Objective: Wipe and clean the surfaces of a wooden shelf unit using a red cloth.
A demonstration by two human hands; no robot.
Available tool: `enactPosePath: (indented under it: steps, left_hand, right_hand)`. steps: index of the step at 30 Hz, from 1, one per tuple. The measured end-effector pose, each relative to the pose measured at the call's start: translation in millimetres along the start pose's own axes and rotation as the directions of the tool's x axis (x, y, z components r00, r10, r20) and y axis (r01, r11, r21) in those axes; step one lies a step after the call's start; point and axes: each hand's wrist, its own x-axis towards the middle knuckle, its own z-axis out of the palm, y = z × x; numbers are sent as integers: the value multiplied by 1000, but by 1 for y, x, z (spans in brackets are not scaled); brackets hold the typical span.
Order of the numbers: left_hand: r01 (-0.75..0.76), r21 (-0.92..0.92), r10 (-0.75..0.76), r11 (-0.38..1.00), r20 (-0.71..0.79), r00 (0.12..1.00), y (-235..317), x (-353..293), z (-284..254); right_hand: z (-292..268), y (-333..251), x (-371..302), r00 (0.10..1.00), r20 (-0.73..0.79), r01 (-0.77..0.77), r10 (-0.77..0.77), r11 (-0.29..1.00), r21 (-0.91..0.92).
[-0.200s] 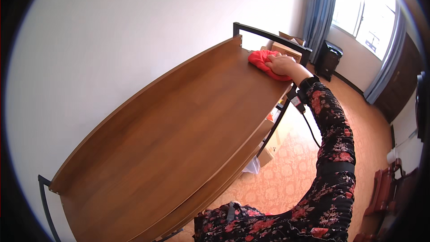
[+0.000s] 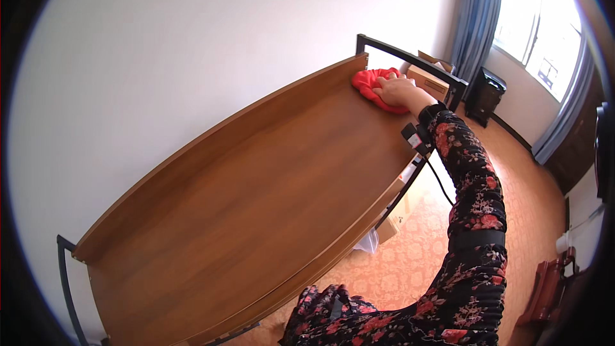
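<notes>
My right hand (image 2: pixel 398 90) presses a bunched red cloth (image 2: pixel 369 84) onto the brown wooden shelf top (image 2: pixel 250 186), near its far right end. The fingers are bent over the cloth, and part of it shows beyond them on the left. Close by rises the raised back board (image 2: pixel 224 129) of the shelf. A black strap with a small dark device (image 2: pixel 415 140) and cable hangs at my right wrist, over the shelf's front edge. My left hand is not in view.
Black metal end frames (image 2: pixel 410 57) stand at both ends of the shelf, against a white wall (image 2: pixel 192 45). Beyond the far end are a cardboard box (image 2: pixel 428 83), a black upright case (image 2: pixel 485 96) and blue curtains (image 2: pixel 475 19). Dark red furniture (image 2: pixel 544 288) stands at the lower right.
My right hand and the cloth have slid across the shelf top toward the back board, away from the front edge. The whole view has shifted slightly.
</notes>
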Motion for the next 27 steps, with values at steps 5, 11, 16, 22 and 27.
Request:
enactPosePath:
  steps: [5,11,16,22,27]
  left_hand:
    - [48,-176,-52,983,-19,998,22,-29,11]
    - [80,-157,-68,984,81,994,18,-64,1]
    - [111,-343,-64,933,145,987,55,-102,10]
    - [90,-367,7,926,253,967,119,-109,-10]
    - [97,-378,10,921,271,963,140,-131,-1]
  right_hand:
    - [-6,-42,-6,986,-34,165,-166,986,-13]
    - [-22,-122,-57,913,46,408,-405,909,-90]
    - [-70,-220,-129,739,13,673,-674,735,-82]
    - [-130,-317,-205,330,-15,936,-944,329,-128]
    - [-136,-372,-234,-53,-156,998,-986,-47,-45]
